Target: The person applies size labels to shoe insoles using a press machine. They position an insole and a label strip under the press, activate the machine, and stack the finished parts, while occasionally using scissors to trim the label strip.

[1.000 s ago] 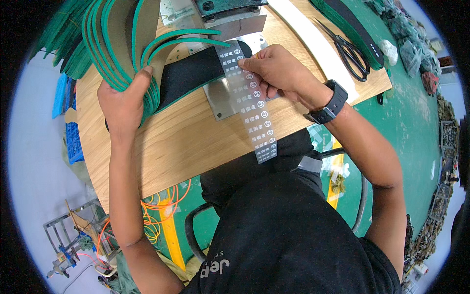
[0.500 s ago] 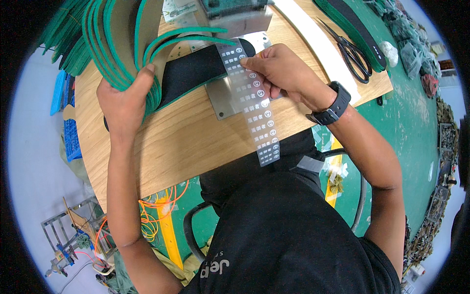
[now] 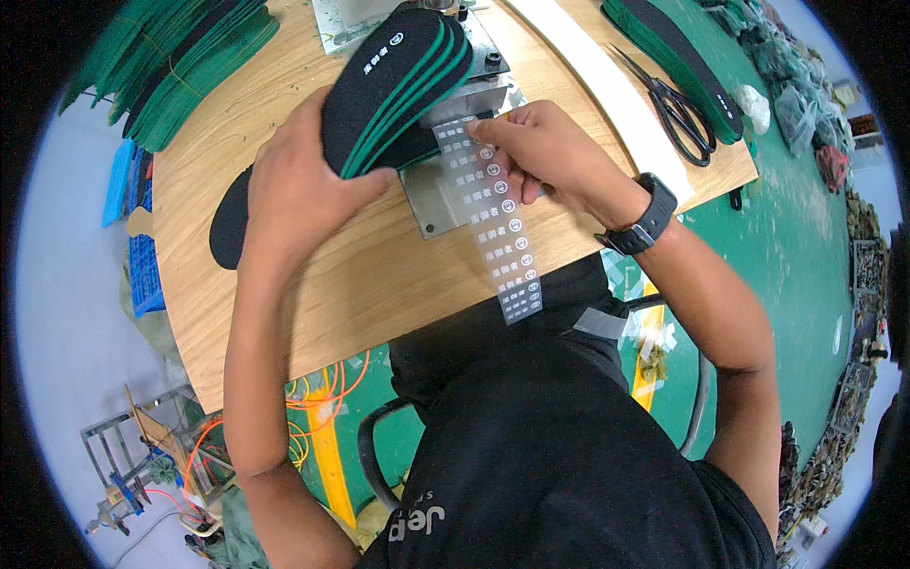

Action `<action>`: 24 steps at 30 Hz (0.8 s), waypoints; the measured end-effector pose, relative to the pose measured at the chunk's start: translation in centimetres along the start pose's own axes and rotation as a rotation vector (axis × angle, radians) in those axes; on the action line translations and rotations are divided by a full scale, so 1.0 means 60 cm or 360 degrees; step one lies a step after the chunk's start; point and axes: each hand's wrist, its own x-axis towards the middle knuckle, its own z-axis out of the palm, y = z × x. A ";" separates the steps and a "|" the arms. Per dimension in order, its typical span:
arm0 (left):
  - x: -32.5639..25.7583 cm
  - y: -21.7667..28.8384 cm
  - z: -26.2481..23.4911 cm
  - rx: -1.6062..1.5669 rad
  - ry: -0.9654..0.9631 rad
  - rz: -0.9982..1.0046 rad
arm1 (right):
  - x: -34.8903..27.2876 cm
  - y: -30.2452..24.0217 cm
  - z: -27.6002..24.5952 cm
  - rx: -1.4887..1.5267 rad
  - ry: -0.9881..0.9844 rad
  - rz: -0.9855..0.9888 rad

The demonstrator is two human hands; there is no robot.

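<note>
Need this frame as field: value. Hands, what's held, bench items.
left hand: gripping a fanned stack of black-and-green foot-shaped insoles
right hand: pinching a translucent, white-printed plastic strip
right wrist: black wristwatch
bench: light wood-grain tabletop
overlapped by strip: flat silver metal plate
bench, right: black scissors beside curved white band
insole count in hand: cannot tell

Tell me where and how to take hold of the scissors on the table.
Probably best by the handle loops of the scissors, from the near side: the loops face that way and the blades point away. They lie between a white strip and black-and-green insoles, so the near side looks easier.
</note>
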 end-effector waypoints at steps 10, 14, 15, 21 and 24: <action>0.007 0.011 -0.013 0.0091 -0.0293 0.0013 | -0.033 0.046 -0.047 0.0538 0.0052 -0.0063; 0.004 -0.005 -0.015 0.0008 -0.0235 0.0087 | -0.034 0.046 -0.049 0.0630 0.0030 -0.0114; 0.004 -0.005 -0.018 -0.0057 -0.0228 0.0026 | -0.033 0.044 -0.047 0.0633 0.0012 -0.0124; -0.005 -0.026 -0.022 -0.0593 0.0033 -0.0334 | -0.010 0.014 -0.017 0.0097 -0.0069 -0.0042; -0.013 -0.035 -0.015 -0.0750 0.0339 -0.0346 | -0.004 -0.002 -0.011 -0.0104 -0.0117 -0.0034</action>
